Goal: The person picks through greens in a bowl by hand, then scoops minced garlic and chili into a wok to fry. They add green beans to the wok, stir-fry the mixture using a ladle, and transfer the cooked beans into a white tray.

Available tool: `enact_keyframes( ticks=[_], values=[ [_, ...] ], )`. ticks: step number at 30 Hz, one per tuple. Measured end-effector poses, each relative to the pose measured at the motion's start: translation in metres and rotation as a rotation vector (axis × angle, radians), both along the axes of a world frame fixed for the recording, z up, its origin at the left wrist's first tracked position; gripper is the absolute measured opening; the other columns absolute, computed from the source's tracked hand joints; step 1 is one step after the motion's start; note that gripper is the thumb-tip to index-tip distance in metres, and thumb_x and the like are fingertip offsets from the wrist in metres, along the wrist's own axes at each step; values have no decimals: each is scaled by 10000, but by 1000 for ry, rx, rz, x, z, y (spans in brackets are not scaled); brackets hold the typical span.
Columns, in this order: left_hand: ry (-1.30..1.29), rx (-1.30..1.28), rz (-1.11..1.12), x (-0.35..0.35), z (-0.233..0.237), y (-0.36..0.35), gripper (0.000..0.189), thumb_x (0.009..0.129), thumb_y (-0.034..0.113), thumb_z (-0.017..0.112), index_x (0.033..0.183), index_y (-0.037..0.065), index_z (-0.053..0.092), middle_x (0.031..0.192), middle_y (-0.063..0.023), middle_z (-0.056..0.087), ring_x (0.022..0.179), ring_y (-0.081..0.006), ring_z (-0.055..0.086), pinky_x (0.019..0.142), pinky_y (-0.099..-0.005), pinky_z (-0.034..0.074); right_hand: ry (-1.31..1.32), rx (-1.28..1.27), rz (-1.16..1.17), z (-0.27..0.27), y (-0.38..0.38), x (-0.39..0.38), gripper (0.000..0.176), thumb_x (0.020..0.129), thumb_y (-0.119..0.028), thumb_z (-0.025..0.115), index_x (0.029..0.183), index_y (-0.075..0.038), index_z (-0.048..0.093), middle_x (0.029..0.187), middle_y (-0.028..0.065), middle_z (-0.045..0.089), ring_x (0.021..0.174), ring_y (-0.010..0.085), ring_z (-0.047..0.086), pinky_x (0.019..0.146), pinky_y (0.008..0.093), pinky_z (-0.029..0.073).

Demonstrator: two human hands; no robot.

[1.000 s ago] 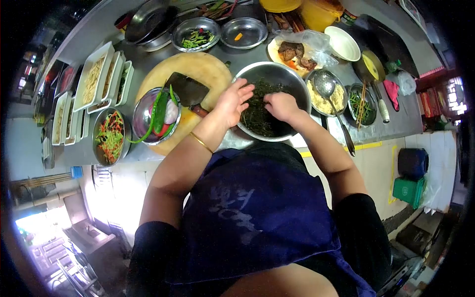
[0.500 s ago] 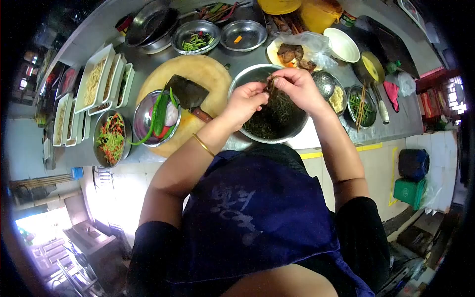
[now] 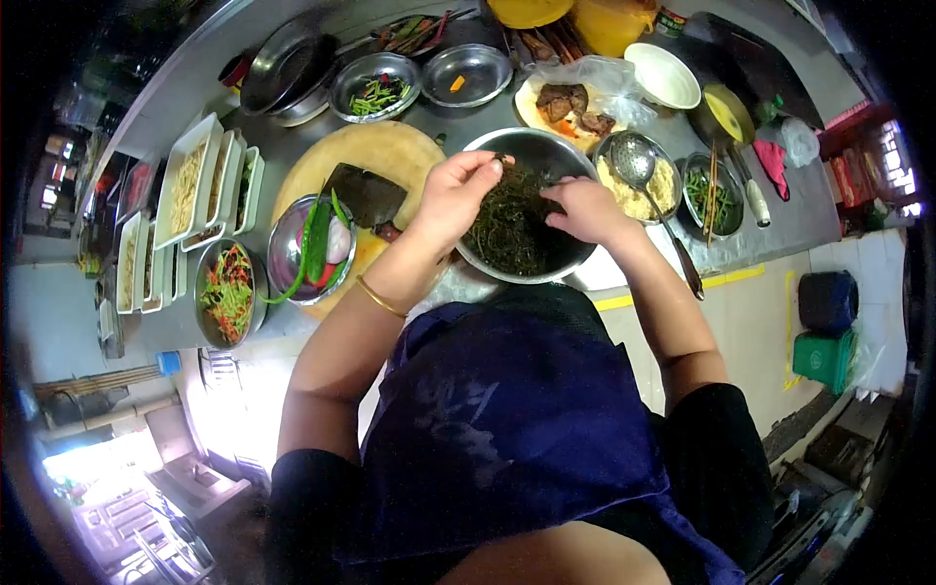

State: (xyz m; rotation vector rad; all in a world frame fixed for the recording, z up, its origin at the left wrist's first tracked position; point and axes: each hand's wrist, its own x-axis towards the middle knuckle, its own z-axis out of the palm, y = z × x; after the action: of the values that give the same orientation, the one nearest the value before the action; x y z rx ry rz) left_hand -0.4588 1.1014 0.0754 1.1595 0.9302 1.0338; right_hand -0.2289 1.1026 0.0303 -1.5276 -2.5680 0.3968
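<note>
A steel bowl [image 3: 470, 249] at the counter's near side holds a tangle of dark, stringy greens [image 3: 517, 229]. Over its left rim, my left hand [image 3: 460, 190] pinches a small dark bit of the greens between thumb and fingertips. My right hand [image 3: 588, 210] reaches over the right side, fingers slightly apart, their tips at the greens. Left of the bowl, a cleaver [image 3: 363, 195] lies on a round wooden chopping board [image 3: 400, 151]. On the board's near left stands a small metal bowl [image 3: 283, 239] with green peppers and other vegetables.
Right of the big bowl, a perforated ladle [image 3: 632, 161] rests over a bowl of yellowish food [image 3: 624, 195]. A bowl of cut greens with chopsticks [image 3: 712, 195] stands beyond. White trays [image 3: 180, 185] and a bowl of shredded vegetables [image 3: 226, 297] stand at left. Metal plates [image 3: 468, 73] are behind.
My hands were together above the bowl, working on a strand. Now they are apart: the left has shifted left, the right has dropped to the greens. The view has shifted slightly.
</note>
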Motion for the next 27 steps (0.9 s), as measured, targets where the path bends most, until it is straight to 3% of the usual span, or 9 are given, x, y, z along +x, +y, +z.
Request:
enact_keyframes(
  ticks=[2,5,8,11,14,19,22,26,27],
  values=[
    [-31,-4,-47,-1,7,3,204,943,161,558,1065,27,650,1033,-35,660,935,-99,573,878,-255,433,48,-61,-62,6,-4,-4,245,817,-209,623,1039,-123,683,981,131,662,901,302,637,788,401,513],
    [-95,27,-58,2,18,4,221,929,153,561,1072,4,639,1074,-67,661,1020,-144,578,954,-282,400,565,106,-123,19,1,-15,232,833,-180,608,1046,-116,675,983,129,662,881,297,645,784,372,517],
    [-185,-21,-65,8,28,4,173,914,123,582,1005,5,670,1191,-94,602,1152,-167,509,999,-306,360,1193,-133,-154,36,0,-33,239,870,-72,586,1103,-37,626,1004,67,676,885,151,647,771,278,512],
    [-200,27,-111,9,31,4,161,903,118,588,985,12,678,1305,-105,523,1216,-175,449,1025,-330,334,1460,-44,-43,61,-1,-52,267,881,-31,572,1146,-5,591,1031,48,662,946,105,610,785,253,502],
    [-239,9,-46,9,37,6,156,901,119,587,974,14,677,1344,-105,487,1227,-172,436,1022,-333,337,1332,-214,26,71,-4,-46,294,889,-34,574,1182,-11,573,1045,52,659,985,108,605,811,246,494],
    [-228,77,-86,3,46,6,156,929,157,560,940,27,646,1202,-144,591,1109,-180,532,1006,-340,358,1224,-301,-17,66,-8,-45,163,918,-110,580,961,19,668,820,29,667,727,62,583,663,221,482],
    [-441,48,-101,-2,58,8,131,938,154,547,934,35,600,1140,-169,618,1062,-211,568,982,-350,400,1267,-285,-51,59,-11,-45,169,921,-127,579,940,11,676,787,27,666,709,68,589,646,227,481],
    [-527,-33,-99,-3,100,-10,150,960,175,504,946,34,553,1077,-187,631,981,-253,609,917,-391,468,1113,-256,-110,33,-11,-37,164,908,-122,580,921,12,675,775,44,667,699,82,599,643,237,487],
    [-457,24,-119,-5,106,-14,190,964,207,484,966,21,522,1090,-204,604,1035,-327,583,941,-486,456,1138,-293,-131,28,-13,-35,160,899,-119,583,910,14,672,774,56,668,705,86,604,655,242,492]
  ],
)
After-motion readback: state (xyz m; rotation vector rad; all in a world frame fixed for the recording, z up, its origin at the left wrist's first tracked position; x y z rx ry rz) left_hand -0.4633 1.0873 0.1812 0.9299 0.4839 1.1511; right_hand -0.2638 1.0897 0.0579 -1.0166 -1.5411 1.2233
